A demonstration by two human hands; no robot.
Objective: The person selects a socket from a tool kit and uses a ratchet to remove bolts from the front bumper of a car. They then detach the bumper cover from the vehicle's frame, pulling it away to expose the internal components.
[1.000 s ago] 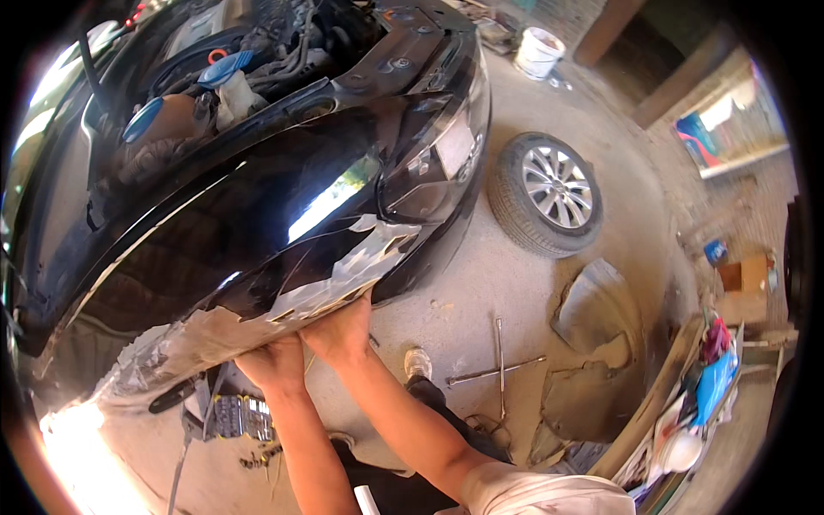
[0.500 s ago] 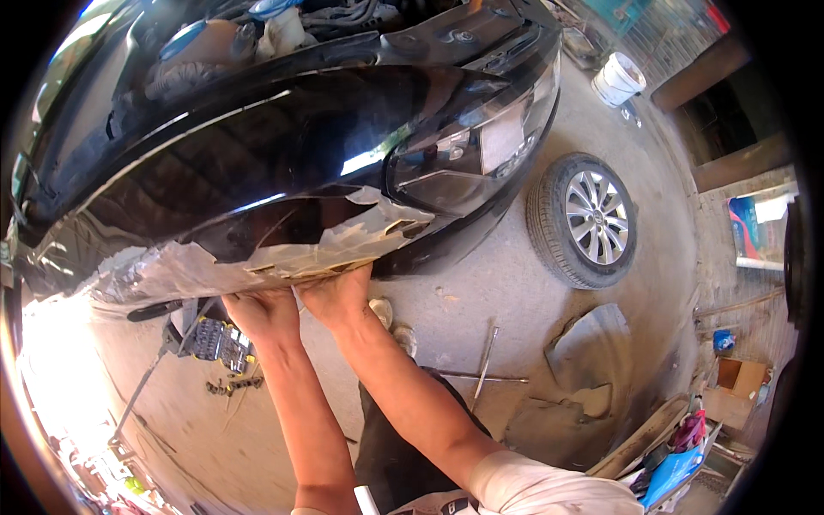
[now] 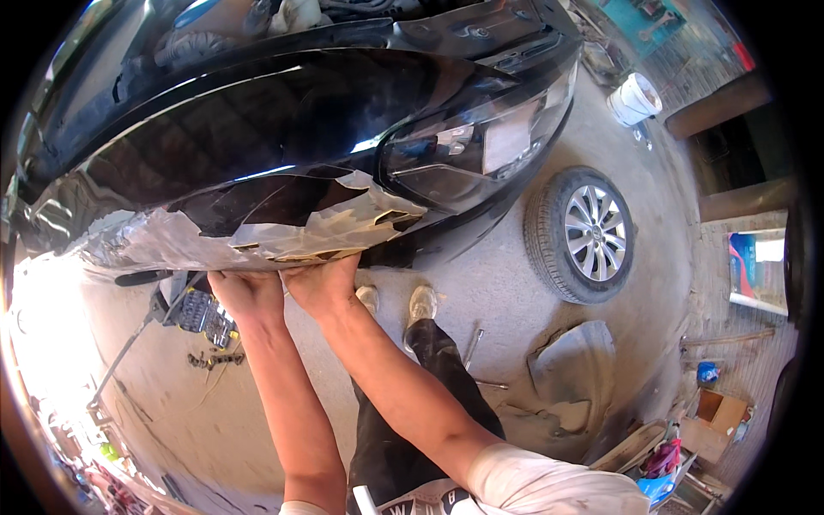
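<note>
A black car's front fender [image 3: 257, 129] fills the upper left, its lower part stripped to a ragged grey and brown patch [image 3: 318, 232] with peeling edges. Both my arms reach up to the fender's lower edge. My left hand [image 3: 249, 296] and, just right of it, my right hand [image 3: 322, 283] have their fingers tucked up behind that edge, out of sight. Whether they grip the edge or something behind it is hidden. The headlight [image 3: 463, 159] sits right of the patch.
A wheel [image 3: 579, 233] lies on the floor at right, near a curved grey liner panel [image 3: 575, 369]. A cross wrench [image 3: 474, 348] lies by my legs. An opened tool case [image 3: 206, 318] is at left, a white bucket [image 3: 635, 99] at upper right, a cardboard box [image 3: 714, 421] at lower right.
My view has shifted, so the car sits slightly higher and my feet show more. Both hands remain under the fender's edge, side by side.
</note>
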